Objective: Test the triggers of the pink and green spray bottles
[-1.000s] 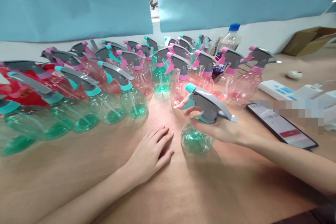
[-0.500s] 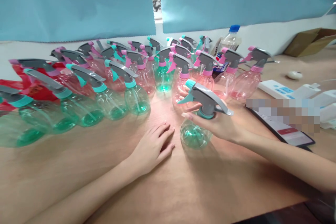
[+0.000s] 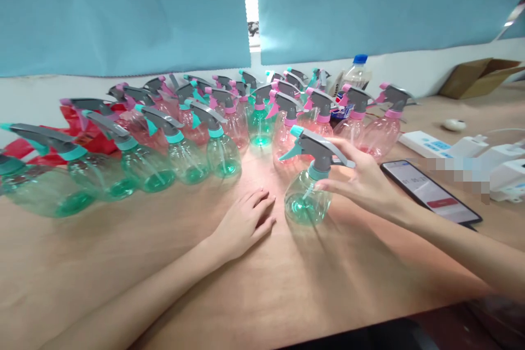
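A green clear spray bottle [image 3: 307, 205] with a grey and turquoise trigger head stands upright on the table in front of me. My right hand [image 3: 363, 180] is at its right side, thumb by the turquoise collar and fingers spread behind the grey head. The grip looks loose; some fingertips are hidden behind the head. Left of that bottle, my left hand [image 3: 241, 224] lies flat on the wood, fingers stretched out and holding nothing. A row of green spray bottles [image 3: 223, 156] stands to the left, with pink spray bottles [image 3: 287, 139] just behind the one at my right hand.
On the right lie a phone [image 3: 435, 191], a white power strip [image 3: 430, 145] with plugs, and a small white object [image 3: 454, 124]. A cardboard box [image 3: 471, 79] and a blue-capped bottle [image 3: 356, 74] stand farther back. Red plastic [image 3: 94, 131] lies behind the left bottles.
My right hand has loosened from around the bottle's neck and drawn back to the right. The bottle sits straighter. My left hand stays put; the view has shifted slightly.
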Demonstrator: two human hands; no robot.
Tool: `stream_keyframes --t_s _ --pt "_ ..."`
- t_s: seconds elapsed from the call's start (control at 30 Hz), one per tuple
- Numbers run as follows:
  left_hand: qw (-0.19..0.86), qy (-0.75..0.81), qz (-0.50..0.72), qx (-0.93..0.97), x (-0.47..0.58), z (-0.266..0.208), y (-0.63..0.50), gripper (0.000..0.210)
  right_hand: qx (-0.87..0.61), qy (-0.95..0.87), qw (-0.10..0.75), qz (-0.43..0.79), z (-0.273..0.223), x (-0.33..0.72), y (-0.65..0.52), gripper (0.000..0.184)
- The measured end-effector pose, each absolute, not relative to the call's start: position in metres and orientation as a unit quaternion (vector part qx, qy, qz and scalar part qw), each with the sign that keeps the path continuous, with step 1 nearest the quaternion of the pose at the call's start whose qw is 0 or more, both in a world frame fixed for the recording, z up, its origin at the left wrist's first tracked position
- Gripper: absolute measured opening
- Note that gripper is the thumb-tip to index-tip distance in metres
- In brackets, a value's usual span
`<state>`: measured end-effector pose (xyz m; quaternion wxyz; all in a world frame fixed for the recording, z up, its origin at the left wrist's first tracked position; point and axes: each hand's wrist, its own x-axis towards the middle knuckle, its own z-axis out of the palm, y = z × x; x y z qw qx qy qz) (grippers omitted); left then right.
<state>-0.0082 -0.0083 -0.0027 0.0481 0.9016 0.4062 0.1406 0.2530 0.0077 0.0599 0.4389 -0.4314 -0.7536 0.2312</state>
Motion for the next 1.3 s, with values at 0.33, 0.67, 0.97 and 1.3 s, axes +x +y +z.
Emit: stream_keyframes --t_s 0.33,0.67,0.97,1.3 --pt "0.047 0.390 0.139 0.909 -0.019 0.001 -0.026 0.038 -0.496 -0.784 0.347 0.141 0.054 0.255 -0.014 0.046" --pt "0.088 0.378 0.133 0.912 -0.053 0.006 -0.034 0.039 -0.496 -0.810 0.305 0.069 0.058 0.197 0.040 0.048" --pt "0.125 0.332 0.179 0.918 -0.057 0.010 -0.022 0.031 -0.493 -0.806 0.318 0.081 0.061 0.163 0.088 0.050" --pt "0.128 0.328 0.217 0.911 -0.051 0.009 -0.005 0.030 -0.540 -0.780 0.311 0.057 0.064 0.153 0.096 0.048"
